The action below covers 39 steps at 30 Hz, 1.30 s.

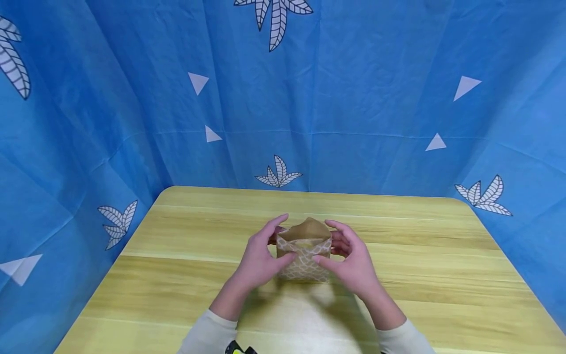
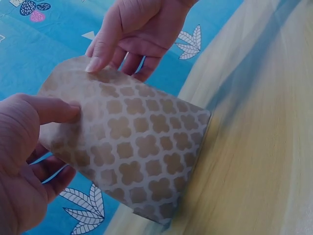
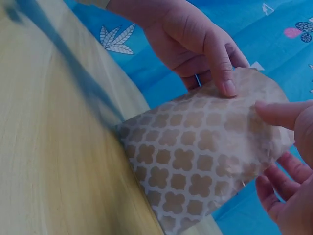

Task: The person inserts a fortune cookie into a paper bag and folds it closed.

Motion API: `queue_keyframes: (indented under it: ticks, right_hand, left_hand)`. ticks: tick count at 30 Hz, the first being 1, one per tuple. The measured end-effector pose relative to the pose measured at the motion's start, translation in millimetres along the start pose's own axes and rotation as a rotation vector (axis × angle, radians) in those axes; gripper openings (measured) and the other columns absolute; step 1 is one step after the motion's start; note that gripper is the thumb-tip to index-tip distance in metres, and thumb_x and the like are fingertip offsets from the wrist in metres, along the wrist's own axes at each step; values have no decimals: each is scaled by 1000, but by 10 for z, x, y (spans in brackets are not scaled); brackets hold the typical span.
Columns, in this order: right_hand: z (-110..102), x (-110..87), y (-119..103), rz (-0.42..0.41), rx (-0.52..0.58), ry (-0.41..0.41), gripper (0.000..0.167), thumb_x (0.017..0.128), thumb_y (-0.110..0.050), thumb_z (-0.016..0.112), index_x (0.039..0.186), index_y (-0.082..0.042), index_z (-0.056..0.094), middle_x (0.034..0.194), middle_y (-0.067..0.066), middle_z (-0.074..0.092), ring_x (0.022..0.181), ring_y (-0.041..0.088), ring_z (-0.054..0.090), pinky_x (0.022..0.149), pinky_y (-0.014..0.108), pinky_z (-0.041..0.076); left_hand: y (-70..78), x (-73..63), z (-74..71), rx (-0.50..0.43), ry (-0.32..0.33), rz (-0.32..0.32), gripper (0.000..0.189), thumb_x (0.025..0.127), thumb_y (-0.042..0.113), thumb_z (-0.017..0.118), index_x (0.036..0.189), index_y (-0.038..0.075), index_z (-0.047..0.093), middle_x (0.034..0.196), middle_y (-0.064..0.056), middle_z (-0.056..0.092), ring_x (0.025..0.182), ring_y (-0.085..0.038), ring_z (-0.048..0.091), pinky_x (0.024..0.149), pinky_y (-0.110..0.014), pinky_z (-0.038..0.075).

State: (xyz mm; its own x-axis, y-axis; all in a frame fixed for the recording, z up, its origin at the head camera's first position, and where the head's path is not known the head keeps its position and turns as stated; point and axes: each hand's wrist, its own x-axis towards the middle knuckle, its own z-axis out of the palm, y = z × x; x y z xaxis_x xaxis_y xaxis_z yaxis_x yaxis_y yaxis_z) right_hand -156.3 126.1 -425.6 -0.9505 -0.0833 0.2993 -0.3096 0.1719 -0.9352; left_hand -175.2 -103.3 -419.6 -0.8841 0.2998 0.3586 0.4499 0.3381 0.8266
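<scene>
A brown paper bag (image 1: 305, 268) with a white lattice pattern stands upright on the table, its mouth spread at the top. My left hand (image 1: 262, 258) grips its left side, thumb on the front and fingers behind. On the opposite side my right hand (image 1: 353, 260) holds it the same way. Something pale yellowish shows just inside the mouth, too small to tell. The left wrist view shows the patterned front of the paper bag (image 2: 142, 142) between both thumbs. In the right wrist view the bag's lower edge (image 3: 146, 196) meets the table.
The light wood-grain table (image 1: 177, 236) has rounded far corners. Behind and beside it hangs a blue curtain (image 1: 367, 98) with white leaves and triangles. A small black and yellow-green object (image 1: 239, 348) shows at the bottom edge near the left sleeve.
</scene>
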Motion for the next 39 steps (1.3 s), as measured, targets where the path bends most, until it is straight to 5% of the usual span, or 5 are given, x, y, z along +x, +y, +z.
queue_keyframes:
  ticks: [14,20,24,32,39]
  right_hand:
    - [54,-30,68,-27,42,80,66,72,1,87,132,-11,61,87,9,68,78,21,66,78,29,55]
    - [50,-38,47,-12,71,89,65,72,4,87,130,-10,62,84,9,70,73,21,67,65,31,55]
    - [53,-37,41,-19,75,83,65,72,5,86,130,-8,61,82,10,69,72,20,66,65,29,55]
    - [79,-46,75,-20,156,-31,66,78,5,82,137,-6,54,94,15,72,76,26,70,60,38,59]
    - [113,-60,94,-49,126,33,61,76,4,83,131,-7,59,85,12,72,61,18,63,48,28,52]
  left_hand:
    - [-28,-29,33,-78,-36,-8,82,81,8,83,151,24,42,118,2,66,111,-15,60,100,-41,46]
    - [156,-46,39,-96,9,-75,77,82,1,81,149,12,45,115,-6,68,112,-24,60,101,-48,43]
    - [146,-47,71,-109,35,-53,74,81,-3,79,147,6,46,107,-7,70,106,-27,63,101,-49,43]
    - [-8,-49,101,-117,44,3,72,83,3,80,146,16,50,100,6,71,104,-18,65,102,-44,44]
    - [-2,-79,100,-60,-21,-46,82,82,19,84,151,28,41,113,6,67,114,-18,59,103,-47,42]
